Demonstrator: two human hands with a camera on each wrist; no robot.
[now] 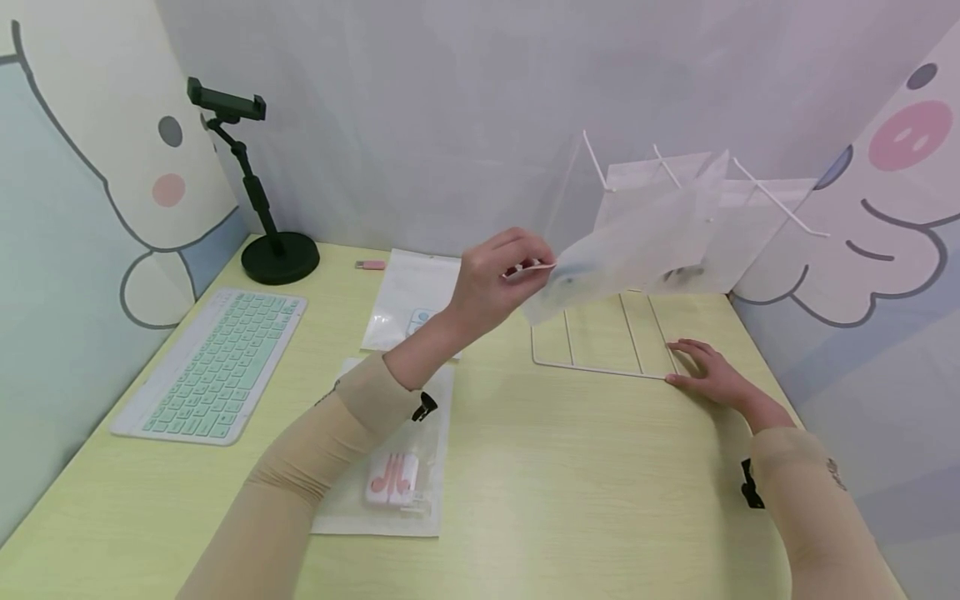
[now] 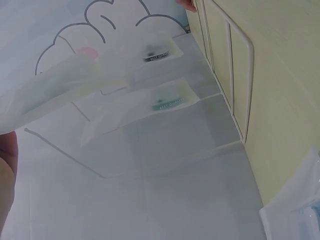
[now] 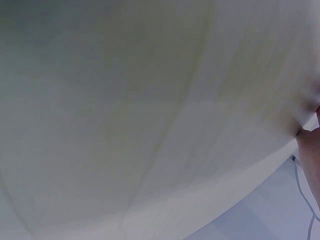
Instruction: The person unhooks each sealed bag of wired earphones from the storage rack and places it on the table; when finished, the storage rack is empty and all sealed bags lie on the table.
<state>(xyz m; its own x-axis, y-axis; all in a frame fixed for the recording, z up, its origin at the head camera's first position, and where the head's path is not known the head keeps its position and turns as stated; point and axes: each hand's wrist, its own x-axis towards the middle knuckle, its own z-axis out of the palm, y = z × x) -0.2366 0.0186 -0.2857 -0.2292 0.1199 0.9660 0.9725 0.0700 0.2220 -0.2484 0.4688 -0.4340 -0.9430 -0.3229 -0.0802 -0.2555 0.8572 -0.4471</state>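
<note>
In the head view, my left hand is raised over the table's middle and pinches the edge of a translucent zip bag. That bag slants up to the right and overlaps the prongs of a white wire rack. Behind it more bags hang at the rack; the left wrist view shows a "BEST QUALITY" label on one. My right hand rests at the rack base's front right corner, fingers loosely extended against the wire. Cloudy film fills most of the right wrist view.
A flat bag with pink earphones in a case lies under my left forearm. Behind it are another white bag and a pink USB stick. A mint-keyed keyboard and a black phone stand occupy the left side.
</note>
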